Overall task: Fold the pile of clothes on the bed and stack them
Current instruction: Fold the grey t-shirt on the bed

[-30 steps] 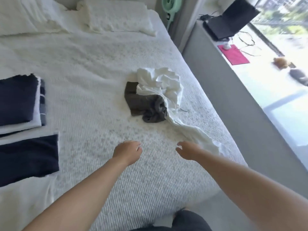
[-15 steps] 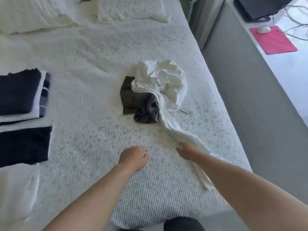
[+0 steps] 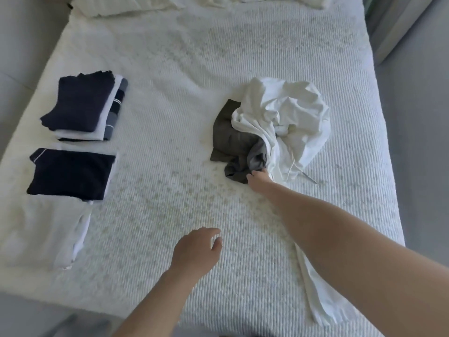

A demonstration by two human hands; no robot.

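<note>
Bed (image 3: 218, 69) fills frame. Pillows (image 3: 126, 4) along top edge. Two folded stacks (image 3: 82, 105) at left, one below other. Unfolded pile (image 3: 279, 122) right of centre; right hand (image 3: 258, 180) touching its lower edge. Left hand (image 3: 194, 251) at lower centre.

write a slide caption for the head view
Right hand reaches the grey garment under the white one; left hand hovers open.

Bed cover (image 3: 218, 69) ribbed matt cloth; white garment (image 3: 298, 113) smooth, crumpled.
</note>
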